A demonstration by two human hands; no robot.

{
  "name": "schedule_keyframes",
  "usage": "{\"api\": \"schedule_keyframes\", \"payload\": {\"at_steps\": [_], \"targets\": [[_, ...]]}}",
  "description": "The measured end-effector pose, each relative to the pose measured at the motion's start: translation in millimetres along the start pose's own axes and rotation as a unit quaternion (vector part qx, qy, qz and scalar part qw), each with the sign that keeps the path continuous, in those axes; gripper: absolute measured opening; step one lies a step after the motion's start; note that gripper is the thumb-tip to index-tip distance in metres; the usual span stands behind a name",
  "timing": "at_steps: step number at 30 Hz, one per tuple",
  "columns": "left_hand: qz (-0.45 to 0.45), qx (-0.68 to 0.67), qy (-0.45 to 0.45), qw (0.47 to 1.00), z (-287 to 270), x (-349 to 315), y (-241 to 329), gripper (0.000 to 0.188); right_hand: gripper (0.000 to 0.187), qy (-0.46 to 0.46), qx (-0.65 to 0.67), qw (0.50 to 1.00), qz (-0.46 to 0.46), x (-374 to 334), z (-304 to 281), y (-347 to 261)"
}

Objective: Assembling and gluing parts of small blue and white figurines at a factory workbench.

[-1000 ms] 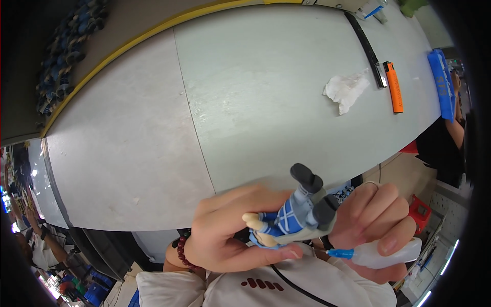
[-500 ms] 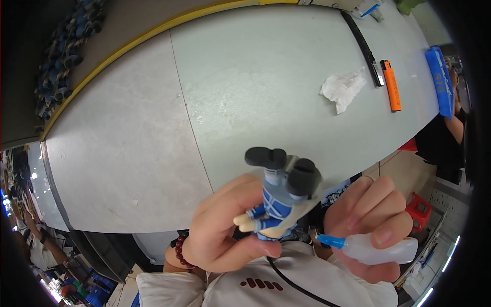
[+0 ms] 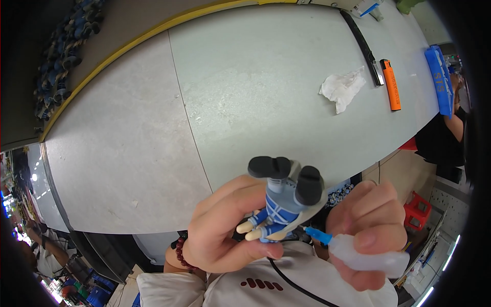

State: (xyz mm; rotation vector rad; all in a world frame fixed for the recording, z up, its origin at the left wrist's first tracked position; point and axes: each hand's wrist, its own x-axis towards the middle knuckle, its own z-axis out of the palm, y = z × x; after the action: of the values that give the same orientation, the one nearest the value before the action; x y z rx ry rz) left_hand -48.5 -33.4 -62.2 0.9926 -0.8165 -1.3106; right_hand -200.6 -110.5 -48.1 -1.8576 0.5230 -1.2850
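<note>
While the left hand (image 3: 220, 225) pinches a figurine (image 3: 281, 207), the right (image 3: 367, 222) clasps a bottle (image 3: 376, 262).

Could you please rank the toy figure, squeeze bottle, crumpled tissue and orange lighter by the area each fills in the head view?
1. Toy figure
2. Squeeze bottle
3. Crumpled tissue
4. Orange lighter
Being held nearer likely enlarges the first two.

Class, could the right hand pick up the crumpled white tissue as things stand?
Probably not: the right hand is occupied with the blue-tipped bottle, though nothing covers the white tissue.
</note>
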Motion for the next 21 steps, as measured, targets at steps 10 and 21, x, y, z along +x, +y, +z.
{"api": "schedule_keyframes", "payload": {"at_steps": [10,21], "targets": [[-0.014,0.083,0.114,0.99,10,0,-8,0.071,0.042,-0.156,-0.064,0.962,-0.213,28,-23,1],[0.005,-0.215,-0.105,0.971,-7,7,-10,0.039,0.039,0.265,-0.205,0.935,0.118,11,-34,37]]}}
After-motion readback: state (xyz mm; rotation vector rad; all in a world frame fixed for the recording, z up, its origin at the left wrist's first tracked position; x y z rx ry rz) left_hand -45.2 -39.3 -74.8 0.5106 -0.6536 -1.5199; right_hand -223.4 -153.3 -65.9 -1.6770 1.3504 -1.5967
